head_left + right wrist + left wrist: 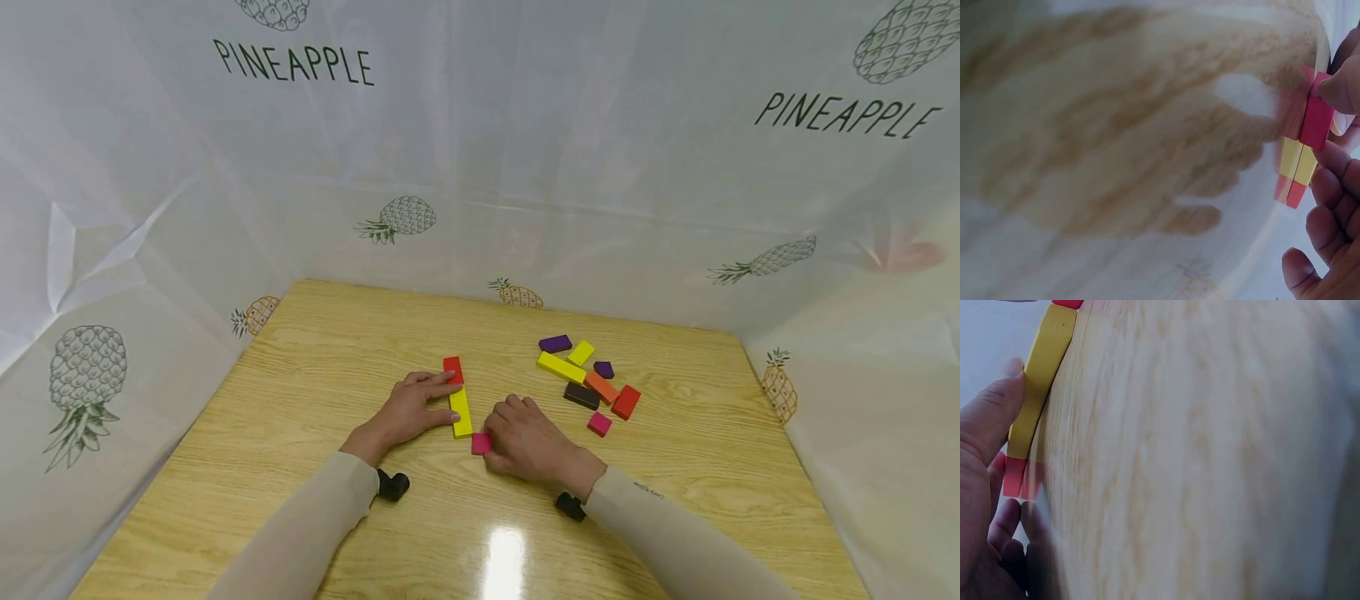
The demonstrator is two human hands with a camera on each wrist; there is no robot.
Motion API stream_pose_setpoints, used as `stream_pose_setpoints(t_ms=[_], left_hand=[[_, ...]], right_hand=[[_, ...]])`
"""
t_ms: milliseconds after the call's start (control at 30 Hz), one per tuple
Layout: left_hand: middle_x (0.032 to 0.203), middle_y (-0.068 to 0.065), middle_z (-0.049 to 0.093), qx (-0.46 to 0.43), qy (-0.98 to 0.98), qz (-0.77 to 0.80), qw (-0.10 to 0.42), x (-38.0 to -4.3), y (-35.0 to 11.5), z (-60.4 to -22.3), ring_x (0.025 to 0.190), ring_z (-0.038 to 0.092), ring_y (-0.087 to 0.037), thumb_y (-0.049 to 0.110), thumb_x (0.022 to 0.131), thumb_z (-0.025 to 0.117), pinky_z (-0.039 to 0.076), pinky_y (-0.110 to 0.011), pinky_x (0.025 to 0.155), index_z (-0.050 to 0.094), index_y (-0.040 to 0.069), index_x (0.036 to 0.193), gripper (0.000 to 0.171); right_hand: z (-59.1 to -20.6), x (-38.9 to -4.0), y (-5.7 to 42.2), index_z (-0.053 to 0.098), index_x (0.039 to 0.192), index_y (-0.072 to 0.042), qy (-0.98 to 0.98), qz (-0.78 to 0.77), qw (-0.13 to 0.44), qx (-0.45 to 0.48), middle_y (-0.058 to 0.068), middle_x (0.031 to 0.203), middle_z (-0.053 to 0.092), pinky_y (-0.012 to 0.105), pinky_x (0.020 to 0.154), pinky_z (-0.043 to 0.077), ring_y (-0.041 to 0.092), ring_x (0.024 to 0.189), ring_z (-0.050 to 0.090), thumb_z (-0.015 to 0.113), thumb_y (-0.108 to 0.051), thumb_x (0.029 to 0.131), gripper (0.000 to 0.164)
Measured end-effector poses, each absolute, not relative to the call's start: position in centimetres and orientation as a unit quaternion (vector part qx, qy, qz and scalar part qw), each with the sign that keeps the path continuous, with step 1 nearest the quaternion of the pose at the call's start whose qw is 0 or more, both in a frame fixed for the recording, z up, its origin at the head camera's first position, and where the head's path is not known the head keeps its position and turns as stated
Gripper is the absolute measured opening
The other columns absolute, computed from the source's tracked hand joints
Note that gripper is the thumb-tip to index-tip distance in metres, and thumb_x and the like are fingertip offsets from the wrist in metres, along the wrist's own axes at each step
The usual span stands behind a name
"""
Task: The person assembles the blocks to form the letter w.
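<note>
A red block [453, 368] and a long yellow block [461, 414] lie end to end on the table. My left hand [405, 411] is beside them, its thumb against the yellow block and its fingertips near where the two blocks join. At the yellow block's near end is a small pink block [481, 443], set slightly to the right. My right hand [528, 439] pinches this pink block between thumb and forefinger, as the right wrist view shows with the pink block [1317, 115]. The other right fingers are bent and hold nothing.
Right of the hands lie loose blocks: purple [555, 343], yellow [561, 367], orange [602, 387], black [582, 396], red [626, 402] and pink [599, 424], among others. A pineapple-print sheet [480, 150] hangs around the wooden table [322, 333].
</note>
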State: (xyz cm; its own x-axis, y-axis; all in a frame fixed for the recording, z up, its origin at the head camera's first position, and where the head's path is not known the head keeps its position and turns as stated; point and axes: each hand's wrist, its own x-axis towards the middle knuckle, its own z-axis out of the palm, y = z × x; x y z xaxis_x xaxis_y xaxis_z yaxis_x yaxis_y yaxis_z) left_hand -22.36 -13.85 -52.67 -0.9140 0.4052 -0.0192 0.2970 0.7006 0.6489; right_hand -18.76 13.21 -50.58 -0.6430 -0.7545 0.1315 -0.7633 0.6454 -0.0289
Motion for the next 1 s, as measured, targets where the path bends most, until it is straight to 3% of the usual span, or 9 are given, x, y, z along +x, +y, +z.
stream_pose_setpoints(t_ms=[1000], left_hand=[[0.168,0.003,0.042,0.196,0.917,0.337,0.079,-22.21,-13.89,-52.44,0.153,0.035,-0.032,0.044,0.095,0.078,0.025,-0.061,0.124,0.062,0.026,0.15,0.059]], right_hand=[[-50.71,-18.86,13.22,0.07,0.109,-0.015,-0.904,0.032,0.061,0.423,-0.003,0.103,0.063,0.034,0.083,0.042,0.018,0.095,0.05,0.07,-0.047,0.096,0.034]])
